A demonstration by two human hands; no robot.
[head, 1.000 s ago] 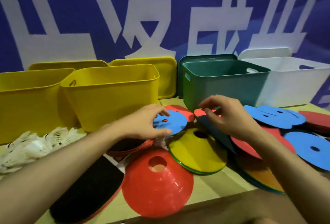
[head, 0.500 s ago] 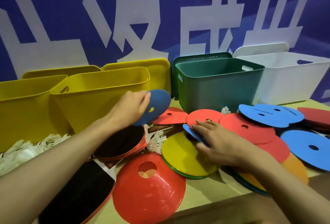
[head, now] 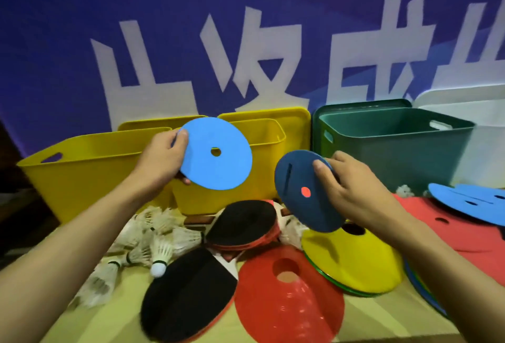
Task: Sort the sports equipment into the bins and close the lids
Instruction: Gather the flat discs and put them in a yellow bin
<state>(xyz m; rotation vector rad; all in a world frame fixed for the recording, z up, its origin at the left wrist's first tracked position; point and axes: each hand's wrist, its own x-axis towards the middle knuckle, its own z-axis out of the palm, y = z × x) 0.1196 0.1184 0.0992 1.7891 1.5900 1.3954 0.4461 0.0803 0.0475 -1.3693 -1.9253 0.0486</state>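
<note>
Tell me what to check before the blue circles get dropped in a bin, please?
1. Left hand grips the light blue disc: ok.
2. Right hand grips the dark blue disc: ok.
3. Yellow bin behind the light blue disc is open: ok.
4. Green bin is open: ok.
5. Which bin takes discs: cannot tell.
6. Room inside the yellow bin: cannot tell.
</note>
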